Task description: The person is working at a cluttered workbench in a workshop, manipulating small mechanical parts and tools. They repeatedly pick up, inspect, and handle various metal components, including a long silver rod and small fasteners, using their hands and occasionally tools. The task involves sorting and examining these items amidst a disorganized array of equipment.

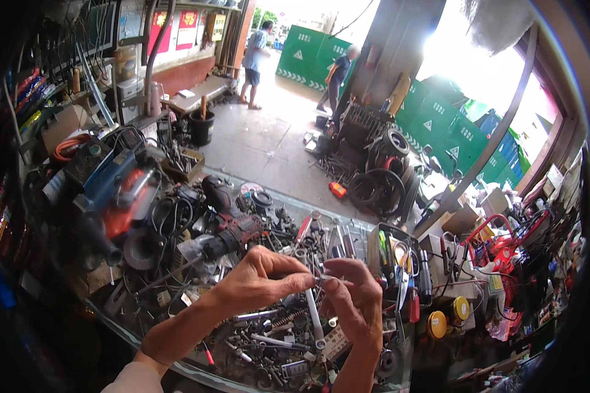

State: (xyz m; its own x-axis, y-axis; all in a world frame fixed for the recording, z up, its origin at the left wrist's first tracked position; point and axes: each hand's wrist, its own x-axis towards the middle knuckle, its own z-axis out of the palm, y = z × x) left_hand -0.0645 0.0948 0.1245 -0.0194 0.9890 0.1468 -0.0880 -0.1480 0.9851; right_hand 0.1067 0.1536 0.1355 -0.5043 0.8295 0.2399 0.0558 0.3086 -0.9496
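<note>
Over the cluttered workbench, my left hand (269, 278) and my right hand (357, 298) meet fingertip to fingertip. Between them is a small, light metallic piece (322, 278), too small to name. My left thumb and forefinger pinch one side of it. The right thumb and fingers close on its other side. Just below the hands lies a long silver wrench (314, 321), among many loose screws, bolts and metal fittings. A red and black power drill (233, 229) rests on the bench beyond my left hand.
At right stands a tray of hand tools (403, 262) with scissors and screwdrivers. Yellow-lidded jars (437, 324) are beside it. Machines and cables crowd the left, including a blue machine (108, 180). Two people (254, 62) stand outside near green barriers (311, 56). Tyres (377, 190) lie beyond the bench.
</note>
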